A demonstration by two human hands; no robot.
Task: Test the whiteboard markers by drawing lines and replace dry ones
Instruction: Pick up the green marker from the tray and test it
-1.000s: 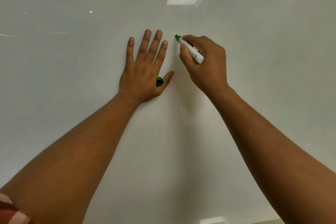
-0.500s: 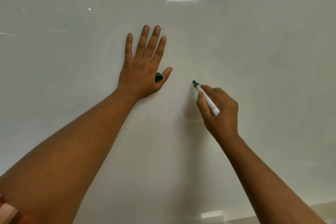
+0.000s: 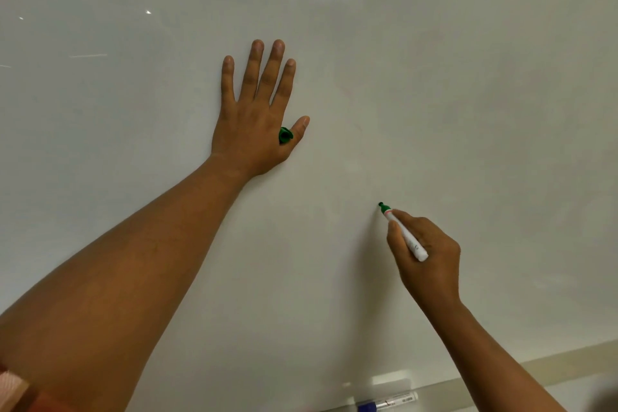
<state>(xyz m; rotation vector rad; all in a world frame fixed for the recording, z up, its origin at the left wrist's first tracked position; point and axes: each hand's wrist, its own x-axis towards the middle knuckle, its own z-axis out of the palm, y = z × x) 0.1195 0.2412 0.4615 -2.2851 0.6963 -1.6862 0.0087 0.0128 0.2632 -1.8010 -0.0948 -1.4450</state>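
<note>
Green marker [image 3: 403, 233] pinched in right hand [image 3: 426, 257], left hand [image 3: 254, 117] flat on whiteboard [image 3: 468, 110]

Against the whiteboard [image 3: 468, 110], the left hand [image 3: 254, 130] lies flat with fingers spread, a green cap [image 3: 285, 135] tucked at the thumb's base. Below and right of it, the right hand [image 3: 426, 261] pinches a green marker [image 3: 403, 232], tip at the board. A blue-capped marker [image 3: 388, 403] lies at the whiteboard's bottom edge.
</note>
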